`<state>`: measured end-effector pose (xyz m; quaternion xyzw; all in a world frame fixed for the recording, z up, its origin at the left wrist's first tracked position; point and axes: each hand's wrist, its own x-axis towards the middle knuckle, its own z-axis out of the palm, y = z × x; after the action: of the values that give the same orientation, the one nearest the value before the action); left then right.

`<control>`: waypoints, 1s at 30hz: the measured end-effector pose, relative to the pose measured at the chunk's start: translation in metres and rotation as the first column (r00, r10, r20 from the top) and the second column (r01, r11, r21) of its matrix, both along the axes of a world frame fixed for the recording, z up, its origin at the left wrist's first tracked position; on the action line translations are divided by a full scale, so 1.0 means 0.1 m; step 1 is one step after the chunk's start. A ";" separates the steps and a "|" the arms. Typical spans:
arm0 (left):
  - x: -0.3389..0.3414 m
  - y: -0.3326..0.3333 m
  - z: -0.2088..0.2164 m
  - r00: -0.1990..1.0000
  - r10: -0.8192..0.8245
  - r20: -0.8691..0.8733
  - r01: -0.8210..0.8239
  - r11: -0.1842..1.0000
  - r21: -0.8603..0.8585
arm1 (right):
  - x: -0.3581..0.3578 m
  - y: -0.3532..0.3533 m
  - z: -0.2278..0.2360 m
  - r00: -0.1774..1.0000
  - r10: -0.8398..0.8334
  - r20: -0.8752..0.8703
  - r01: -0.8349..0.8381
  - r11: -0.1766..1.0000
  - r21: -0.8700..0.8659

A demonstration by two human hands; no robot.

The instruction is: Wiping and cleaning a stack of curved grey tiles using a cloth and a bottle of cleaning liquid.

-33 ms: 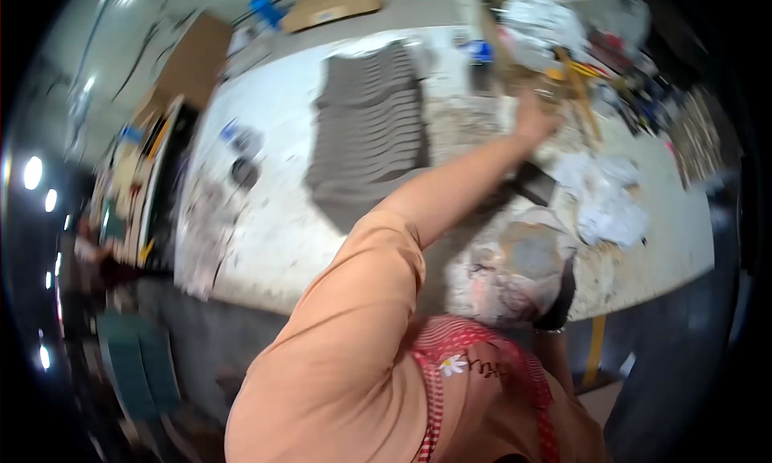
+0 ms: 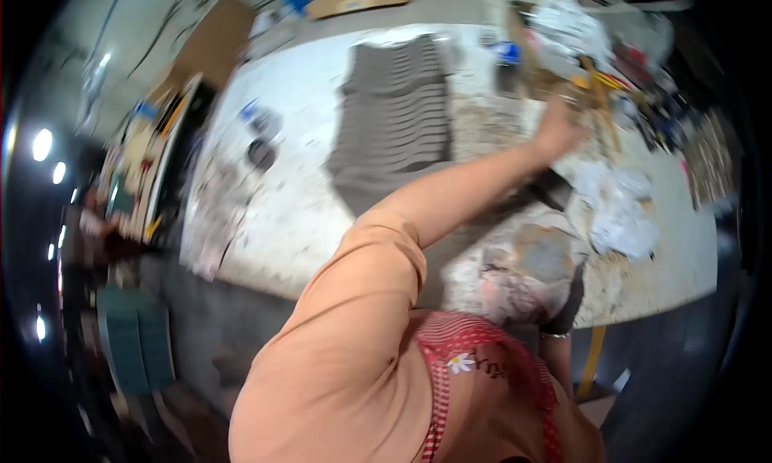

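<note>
My left arm stretches across the table toward the far right. At its end my left hand (image 2: 560,131) is closed around a small clear jar with an orange-yellow top (image 2: 572,95); blur softens the fingers. Low on the right my right wrist (image 2: 556,336) wears a bracelet, and a dark grey piece (image 2: 572,300) hides the hand beyond it. Beside that piece sits a round, stained pad (image 2: 543,254) with a grey patch on top. Left of my left forearm lies a row of overlapping dark grey pieces (image 2: 394,117).
Crumpled white plastic (image 2: 619,214) lies right of the pad. Tools (image 2: 659,117) and a plastic bag (image 2: 563,28) crowd the far right. A blue-capped container (image 2: 507,61) stands behind the grey pieces. A clear bottle (image 2: 261,121) and dark roll (image 2: 261,154) lie left on the white table (image 2: 273,222).
The whole view has shifted slightly, so the table and things on it appear farther right. My left hand keeps its place at the jar.
</note>
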<state>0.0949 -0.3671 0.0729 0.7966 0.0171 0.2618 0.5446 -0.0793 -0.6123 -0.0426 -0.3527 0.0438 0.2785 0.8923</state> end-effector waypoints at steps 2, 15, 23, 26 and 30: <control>-0.73 0.26 0.28 0.961 -0.098 0.257 0.046 0.978 0.203 | 0.01 0.09 0.09 0.997 0.060 0.043 -0.055 0.992 -0.115; -3.72 5.66 0.16 0.564 0.825 -0.027 -0.695 0.493 0.524 | -0.46 0.46 0.20 0.996 -0.071 -0.056 0.066 0.994 -0.082; -3.24 6.28 -0.44 0.626 0.754 -0.198 -0.451 0.558 0.697 | -1.20 0.82 0.34 0.977 -0.189 -0.103 0.173 0.973 -0.150; -3.40 6.17 0.04 0.659 0.749 -0.074 -0.507 0.514 0.692 | -1.33 0.94 0.37 0.975 -0.194 -0.113 0.176 0.973 -0.149; -4.10 5.77 0.76 0.785 0.615 0.069 -0.570 0.676 0.467 | -1.34 1.09 0.38 0.978 -0.165 -0.125 0.149 0.980 -0.131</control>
<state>-0.3152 0.2097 0.1488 0.8650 0.2369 0.3826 0.2220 -0.2134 -0.5037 -0.0043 -0.3818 0.1485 0.2270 0.8835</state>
